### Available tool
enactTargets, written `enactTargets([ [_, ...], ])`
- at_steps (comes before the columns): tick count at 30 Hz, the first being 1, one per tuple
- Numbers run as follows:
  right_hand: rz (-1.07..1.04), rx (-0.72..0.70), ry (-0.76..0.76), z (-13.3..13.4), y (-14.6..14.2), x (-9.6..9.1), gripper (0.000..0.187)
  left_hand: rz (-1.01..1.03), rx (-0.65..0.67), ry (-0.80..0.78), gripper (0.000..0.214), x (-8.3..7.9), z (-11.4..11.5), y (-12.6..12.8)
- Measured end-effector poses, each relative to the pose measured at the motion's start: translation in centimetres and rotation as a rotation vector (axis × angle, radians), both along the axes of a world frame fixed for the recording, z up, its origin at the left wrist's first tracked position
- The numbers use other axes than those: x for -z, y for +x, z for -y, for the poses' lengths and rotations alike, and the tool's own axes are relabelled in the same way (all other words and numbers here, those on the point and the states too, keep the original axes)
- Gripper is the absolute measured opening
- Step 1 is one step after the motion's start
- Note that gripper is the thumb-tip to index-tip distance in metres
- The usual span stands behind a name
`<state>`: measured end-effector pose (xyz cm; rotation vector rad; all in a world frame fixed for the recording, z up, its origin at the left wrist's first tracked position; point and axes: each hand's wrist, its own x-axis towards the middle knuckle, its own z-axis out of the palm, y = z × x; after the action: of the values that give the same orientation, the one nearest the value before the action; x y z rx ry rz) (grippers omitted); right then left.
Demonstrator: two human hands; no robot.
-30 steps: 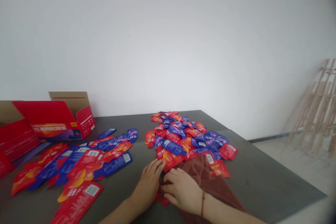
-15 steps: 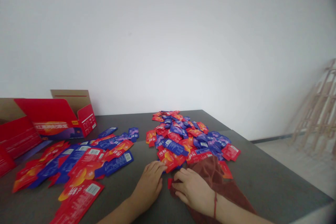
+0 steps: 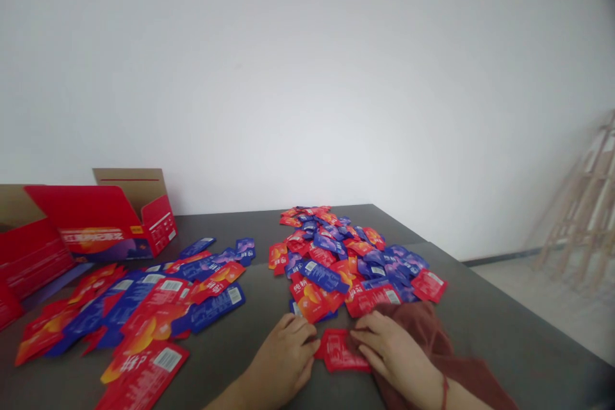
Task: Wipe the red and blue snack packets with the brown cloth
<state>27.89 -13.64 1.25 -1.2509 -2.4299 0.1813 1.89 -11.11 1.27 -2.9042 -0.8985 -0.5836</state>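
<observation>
Dark tabletop point(image 3: 485, 323), red sachet point(image 3: 339, 353) now more exposed, right hand point(image 3: 398, 351) farther right

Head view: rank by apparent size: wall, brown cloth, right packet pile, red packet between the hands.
1. Wall
2. Right packet pile
3. Brown cloth, partly covered
4. Red packet between left hand and right hand

White wall point(image 3: 307, 77), dark tabletop point(image 3: 475, 314), pale floor point(image 3: 512, 278), blurred wooden frame point(image 3: 587, 201)

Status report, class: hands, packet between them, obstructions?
Left hand at red packet. Right hand holding brown cloth. Packet lying on table; right end partly hidden by hand and cloth.
</observation>
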Motion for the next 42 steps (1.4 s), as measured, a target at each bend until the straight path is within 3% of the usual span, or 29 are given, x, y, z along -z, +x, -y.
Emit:
enactTargets([
  [3, -0.025, 0.089, 0.020, -0.7, -0.8, 0.6, 0.021, -0.012, 0.006, 0.052, 0.010, 0.2, -0.1, 0.4],
  [5, 0.009, 0.065, 0.046, -1.4, -2.1, 0.5, 0.019, -0.013, 0.006, 0.079, 0.015, 0.3, -0.1, 0.6],
  [10, 0.079, -0.177, 0.074, -3.4, -4.2, -0.6, 0.022, -0.053, -0.046, 0.140, 0.021, 1.2, 0.2, 0.3],
  [13, 0.079, -0.338, 0.039, -3.6, -2.6, -1.0, 0.033, -0.121, -0.088, 0.158, 0.022, 1.9, 0.4, -0.3],
  [15, 0.071, -0.418, 0.001, -3.1, -0.5, -1.0, 0.057, -0.144, -0.100, 0.173, 0.021, 2.1, 0.6, -0.7],
  [17, 0.040, -0.368, -0.016, -2.2, 1.6, -0.7, 0.079, -0.148, -0.088, 0.176, 0.023, 1.8, 0.7, -1.0],
  [18, 0.034, -0.304, -0.017, -1.8, 2.3, -0.6, 0.077, -0.145, -0.079, 0.168, 0.024, 1.4, 0.8, -1.1],
  [21, 0.068, -0.152, -0.014, -1.0, 2.3, -0.5, 0.051, -0.129, -0.033, 0.107, 0.029, 0.2, 1.0, -1.0],
  [24, 0.086, -0.100, 0.005, -1.3, -0.6, -0.7, 0.034, -0.082, 0.012, 0.050, 0.032, -0.5, 1.1, -0.8],
  [29, 0.134, -0.260, 0.048, -1.4, -4.3, -1.1, 0.031, -0.049, 0.001, 0.012, 0.015, -0.1, 1.1, -0.6],
  [34, 0.120, -0.355, 0.013, 0.2, -1.0, -1.3, 0.036, -0.019, 0.019, 0.095, 0.021, 0.7, 1.0, -1.0],
  [38, 0.024, -0.153, 0.050, 0.5, 1.7, -0.8, 0.036, 0.020, 0.028, 0.175, 0.019, 1.6, 0.6, -1.0],
  [42, -0.030, 0.030, 0.081, -0.8, 0.3, -0.4, 0.035, 0.012, 0.025, 0.198, 0.020, 2.4, 0.3, -0.8],
])
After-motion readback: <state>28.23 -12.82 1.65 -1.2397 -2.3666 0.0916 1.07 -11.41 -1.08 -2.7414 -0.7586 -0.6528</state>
